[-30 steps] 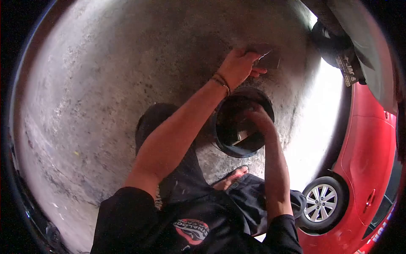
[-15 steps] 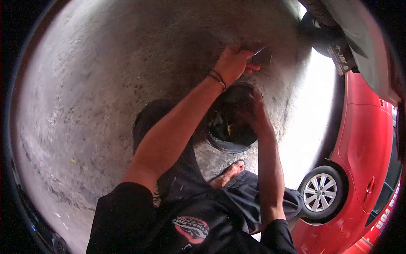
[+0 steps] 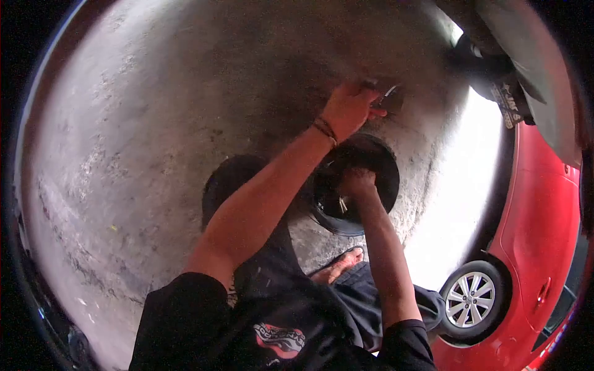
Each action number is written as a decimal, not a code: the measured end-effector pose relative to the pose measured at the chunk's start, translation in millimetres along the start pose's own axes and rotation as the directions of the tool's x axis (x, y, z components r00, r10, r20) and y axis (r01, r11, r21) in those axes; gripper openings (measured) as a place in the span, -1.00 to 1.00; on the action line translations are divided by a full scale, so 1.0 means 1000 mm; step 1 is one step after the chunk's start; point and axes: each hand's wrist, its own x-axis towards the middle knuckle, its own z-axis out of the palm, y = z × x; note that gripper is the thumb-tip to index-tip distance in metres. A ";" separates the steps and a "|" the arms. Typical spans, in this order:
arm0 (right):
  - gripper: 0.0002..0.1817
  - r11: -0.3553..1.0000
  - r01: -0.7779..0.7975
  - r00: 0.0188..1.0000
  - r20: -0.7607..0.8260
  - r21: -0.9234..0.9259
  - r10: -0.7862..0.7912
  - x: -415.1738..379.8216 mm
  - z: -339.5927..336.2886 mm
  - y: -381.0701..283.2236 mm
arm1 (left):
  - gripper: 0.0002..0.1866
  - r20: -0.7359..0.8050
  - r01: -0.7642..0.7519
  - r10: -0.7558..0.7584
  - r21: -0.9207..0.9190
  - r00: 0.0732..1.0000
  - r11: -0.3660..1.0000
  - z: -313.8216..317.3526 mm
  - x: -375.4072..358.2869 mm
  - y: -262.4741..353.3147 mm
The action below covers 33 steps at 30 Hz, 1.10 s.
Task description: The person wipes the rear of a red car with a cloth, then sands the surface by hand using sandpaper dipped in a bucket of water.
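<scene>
One of the hands, right hand (image 3: pixel 356 183), reaches inside bucket (image 3: pixel 387 164); left hand (image 3: pixel 349 108) beyond.

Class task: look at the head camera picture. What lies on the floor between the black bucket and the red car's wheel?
In the head view, only bare, sunlit concrete floor lies between the black bucket and the wheel.

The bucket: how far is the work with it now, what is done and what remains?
Done: hard to say; the bucket stands on the concrete floor, and its contents are dark. In hand: the right hand reaches into the bucket, beside a small pale object; the left hand holds a thin metal piece on the floor beyond it. Left: whatever is inside is not out yet.
</scene>
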 end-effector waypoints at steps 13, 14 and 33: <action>-0.37 0.848 -0.019 0.999 0.036 0.529 0.000 0.044 0.131 0.059 | -0.69 0.068 -0.084 0.066 0.296 0.995 0.952 -0.009 -0.008 -0.001; -0.38 0.829 0.026 1.000 -0.015 0.558 -0.022 0.046 0.134 0.066 | -0.68 0.050 -0.027 0.012 0.310 0.999 0.950 -0.009 -0.007 0.001; -0.31 0.854 0.104 0.983 0.076 0.510 -0.166 -0.051 -0.011 0.089 | -0.68 0.111 -0.043 0.040 0.032 0.993 0.999 0.001 0.027 -0.044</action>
